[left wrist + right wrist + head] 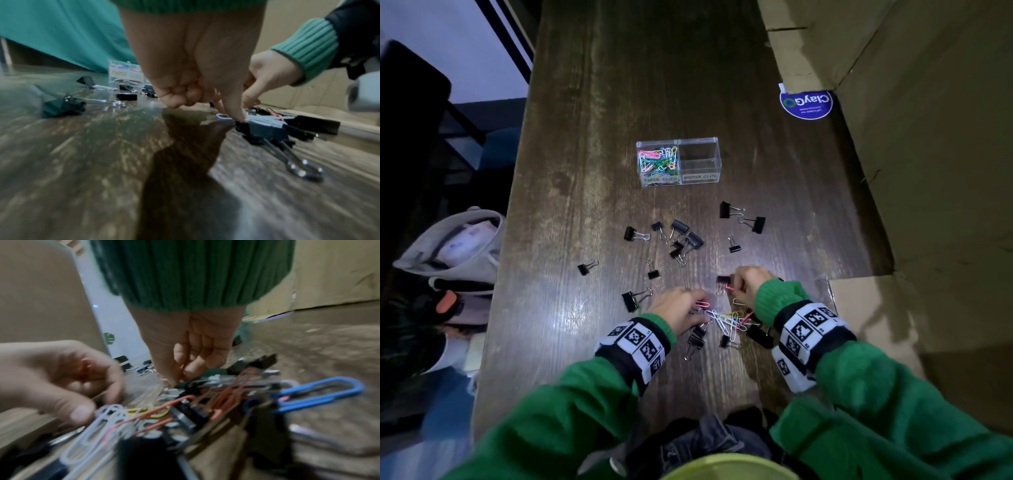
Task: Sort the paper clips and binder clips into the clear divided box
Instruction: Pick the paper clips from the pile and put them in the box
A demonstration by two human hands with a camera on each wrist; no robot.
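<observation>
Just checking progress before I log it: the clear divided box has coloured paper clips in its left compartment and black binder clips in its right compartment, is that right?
Not quite. In the head view the clear divided box holds coloured paper clips in its left compartment, but the right compartment is empty; the black binder clips lie on the dark wooden table.

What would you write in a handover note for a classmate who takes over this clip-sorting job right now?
Left hand: pinching a pink paper clip at the mixed pile.
Right hand: pinching a red paper clip just off the pile.
Clear divided box: the paper-clip side holds many coloured clips; the binder-clip side holds none.
Left to do: finish the pile's paper clips, then move every binder clip scattered on the table.
</observation>
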